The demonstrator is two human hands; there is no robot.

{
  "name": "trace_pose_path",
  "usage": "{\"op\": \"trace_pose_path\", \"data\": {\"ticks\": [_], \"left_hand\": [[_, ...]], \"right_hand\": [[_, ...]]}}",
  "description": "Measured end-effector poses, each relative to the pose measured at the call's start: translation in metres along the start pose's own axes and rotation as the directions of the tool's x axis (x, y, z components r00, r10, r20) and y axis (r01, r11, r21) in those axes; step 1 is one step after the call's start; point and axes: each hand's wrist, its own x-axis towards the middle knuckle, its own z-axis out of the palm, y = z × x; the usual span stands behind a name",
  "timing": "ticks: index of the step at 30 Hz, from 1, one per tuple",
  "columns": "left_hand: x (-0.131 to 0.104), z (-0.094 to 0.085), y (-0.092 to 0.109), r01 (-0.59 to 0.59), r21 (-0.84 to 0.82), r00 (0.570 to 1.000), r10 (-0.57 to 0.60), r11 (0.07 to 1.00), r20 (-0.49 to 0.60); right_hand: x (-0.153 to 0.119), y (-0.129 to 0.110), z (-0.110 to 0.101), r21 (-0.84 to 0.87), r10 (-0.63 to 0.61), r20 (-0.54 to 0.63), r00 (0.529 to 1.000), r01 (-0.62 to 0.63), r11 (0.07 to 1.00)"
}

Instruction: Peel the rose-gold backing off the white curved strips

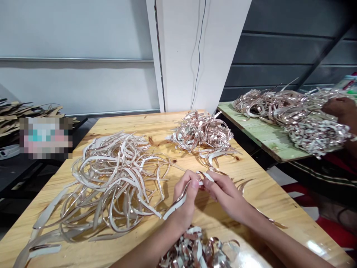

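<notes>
A thin strip (176, 207), pale on one face and shiny copper on the other, runs between my two hands over the wooden table. My left hand (187, 191) is closed on it, thumb on top, with one end trailing toward my wrist. Close beside it, my right hand (221, 188) pinches the same strip near its other end. To the left lies a big loose heap of long curling strips (111, 186). Below my wrists sits a pile of short curled pieces (198, 249). Beyond my hands is a shiny copper bundle (200, 132).
On the right, a green-topped table (267, 139) bears more shiny strips (292, 108), with another person's hand (338, 108) on them. A dark table at the left holds brown strips (30, 115). Behind the wooden table (156, 119) stand a white pillar (192, 56) and wall panels.
</notes>
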Motion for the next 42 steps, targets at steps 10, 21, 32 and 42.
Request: {"op": "trace_pose_path", "data": {"ticks": [10,21,32,42], "left_hand": [[0.002,0.003,0.000,0.036,0.248,0.991,-0.066,0.968,0.113],[0.003,0.002,0.000,0.027,0.217,0.992,-0.053,0.976,0.116],[0.003,0.001,-0.002,0.059,0.205,0.993,-0.077,0.977,0.084],[0.003,0.002,0.001,0.060,0.077,0.993,-0.068,0.995,0.096]], "right_hand": [[-0.001,0.002,0.003,0.054,0.012,-0.026,1.000,-0.010,0.999],[0.005,0.003,0.006,0.553,0.238,-0.054,0.970,-0.170,0.816],[0.011,0.001,-0.001,0.828,0.438,-0.031,0.899,-0.222,0.515],[0.011,0.004,-0.004,0.859,0.383,-0.089,0.919,-0.124,0.496]]}}
